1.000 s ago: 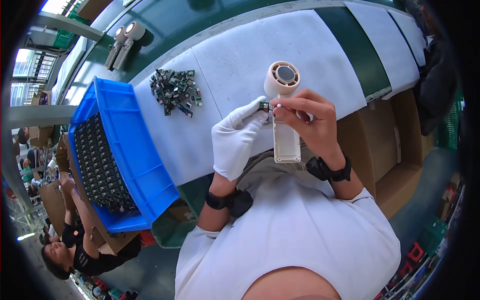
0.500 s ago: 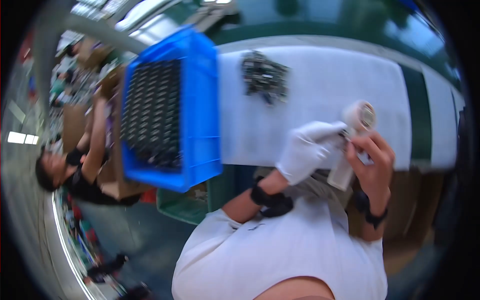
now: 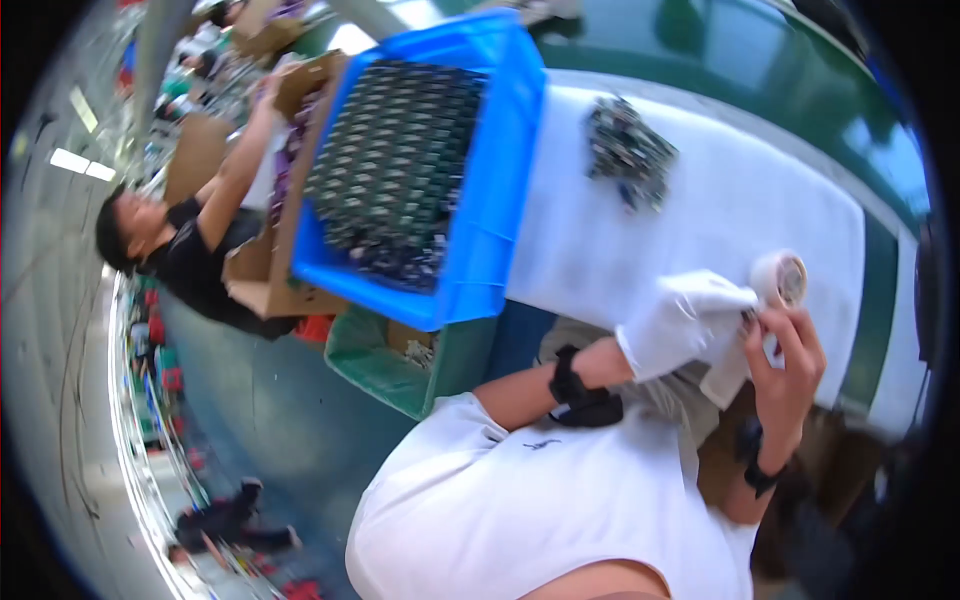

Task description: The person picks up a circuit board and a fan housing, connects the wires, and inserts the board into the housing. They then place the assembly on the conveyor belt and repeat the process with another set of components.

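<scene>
My left hand (image 3: 685,322), in a white glove, is closed with its fingertips pinched near the right side of the table. Against them meet the bent fingers of my bare right hand (image 3: 785,365), also closed. A small dark piece (image 3: 748,316) shows between the two sets of fingertips, too small to name. Just beyond the fingers, a roll of pale tape (image 3: 778,280) sits on its side on the white table cover (image 3: 700,230). Below the hands a whitish strip (image 3: 725,382) hangs at the table's near edge. Farther back lies a small pile of green circuit boards (image 3: 630,150).
A blue crate (image 3: 495,190) at the left holds rows of circuit boards (image 3: 400,150). Beside it stands an open cardboard box (image 3: 290,240), with a person in black (image 3: 205,235) reaching over it. A green bin (image 3: 385,370) is below the crate.
The view has swung, so the crate, boards and hands sit farther right in the picture. Both hands stay together by the tape roll, with fingertips still pinched.
</scene>
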Demonstrator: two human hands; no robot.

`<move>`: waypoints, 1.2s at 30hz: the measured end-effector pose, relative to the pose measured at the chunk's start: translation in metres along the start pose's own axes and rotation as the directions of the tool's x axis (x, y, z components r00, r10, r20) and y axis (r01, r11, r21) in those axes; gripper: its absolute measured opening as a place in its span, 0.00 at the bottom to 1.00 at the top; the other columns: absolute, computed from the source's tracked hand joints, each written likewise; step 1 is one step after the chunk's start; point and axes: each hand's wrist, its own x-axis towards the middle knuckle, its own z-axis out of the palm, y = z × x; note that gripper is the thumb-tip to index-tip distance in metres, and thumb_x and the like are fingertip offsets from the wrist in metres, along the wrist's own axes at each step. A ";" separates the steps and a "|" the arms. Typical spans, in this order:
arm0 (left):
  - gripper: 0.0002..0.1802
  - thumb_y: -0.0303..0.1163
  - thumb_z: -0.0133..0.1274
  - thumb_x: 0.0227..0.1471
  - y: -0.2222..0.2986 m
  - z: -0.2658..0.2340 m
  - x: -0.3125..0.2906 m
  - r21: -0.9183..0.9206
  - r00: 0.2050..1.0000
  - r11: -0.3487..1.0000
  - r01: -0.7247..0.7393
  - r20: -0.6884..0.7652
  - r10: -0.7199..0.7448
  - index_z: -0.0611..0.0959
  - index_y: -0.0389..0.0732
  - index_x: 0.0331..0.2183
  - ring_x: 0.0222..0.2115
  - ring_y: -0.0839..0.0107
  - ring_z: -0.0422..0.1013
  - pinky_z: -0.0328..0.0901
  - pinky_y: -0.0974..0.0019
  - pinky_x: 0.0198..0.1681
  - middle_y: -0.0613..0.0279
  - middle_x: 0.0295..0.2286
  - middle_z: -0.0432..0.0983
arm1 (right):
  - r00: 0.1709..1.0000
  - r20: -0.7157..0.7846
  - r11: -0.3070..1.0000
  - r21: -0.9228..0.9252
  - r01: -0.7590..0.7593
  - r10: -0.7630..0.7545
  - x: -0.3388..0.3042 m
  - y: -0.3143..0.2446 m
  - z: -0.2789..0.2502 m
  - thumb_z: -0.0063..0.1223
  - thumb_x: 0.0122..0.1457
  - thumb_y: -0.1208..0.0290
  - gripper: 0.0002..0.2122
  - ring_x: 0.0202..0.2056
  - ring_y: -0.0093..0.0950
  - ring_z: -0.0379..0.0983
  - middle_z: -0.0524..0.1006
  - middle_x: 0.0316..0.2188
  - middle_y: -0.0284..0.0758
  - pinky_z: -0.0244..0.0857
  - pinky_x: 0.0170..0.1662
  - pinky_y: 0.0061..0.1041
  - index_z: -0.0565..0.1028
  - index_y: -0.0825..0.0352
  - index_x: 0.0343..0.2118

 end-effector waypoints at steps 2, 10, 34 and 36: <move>0.21 0.17 0.61 0.46 0.002 -0.005 0.001 0.083 1.000 0.996 0.009 -0.010 -0.008 0.85 0.40 0.45 0.39 0.67 0.77 0.72 0.67 0.44 0.56 0.40 0.81 | 0.999 -0.012 0.999 -0.010 0.046 -0.046 0.006 0.002 0.006 0.62 0.49 0.82 0.07 0.27 0.29 0.72 0.76 0.30 0.35 0.64 0.27 0.25 0.80 0.68 0.33; 0.18 0.18 0.61 0.50 -0.003 0.003 0.005 0.094 0.999 0.995 0.033 -0.019 -0.031 0.85 0.39 0.44 0.37 0.69 0.78 0.72 0.69 0.41 0.56 0.39 0.81 | 0.984 -0.067 0.985 -0.068 0.159 -0.164 0.000 0.020 0.006 0.65 0.46 0.79 0.08 0.28 0.31 0.77 0.78 0.29 0.34 0.72 0.32 0.26 0.82 0.66 0.32; 0.22 0.15 0.59 0.49 -0.013 0.021 -0.003 0.604 0.928 0.741 -0.293 -0.006 0.371 0.81 0.35 0.49 0.38 0.63 0.78 0.73 0.68 0.39 0.49 0.43 0.78 | 0.955 -0.163 0.942 0.270 -0.200 0.249 -0.012 0.009 0.039 0.66 0.48 0.79 0.08 0.23 0.19 0.69 0.75 0.25 0.32 0.64 0.26 0.20 0.82 0.69 0.34; 0.23 0.17 0.60 0.48 -0.010 0.015 -0.004 0.568 0.939 0.777 -0.270 -0.022 0.343 0.81 0.36 0.49 0.40 0.61 0.78 0.73 0.67 0.41 0.49 0.44 0.78 | 0.975 -0.167 0.980 0.157 -0.123 0.149 -0.009 0.007 0.029 0.66 0.49 0.78 0.10 0.26 0.21 0.71 0.76 0.28 0.33 0.66 0.30 0.22 0.82 0.68 0.35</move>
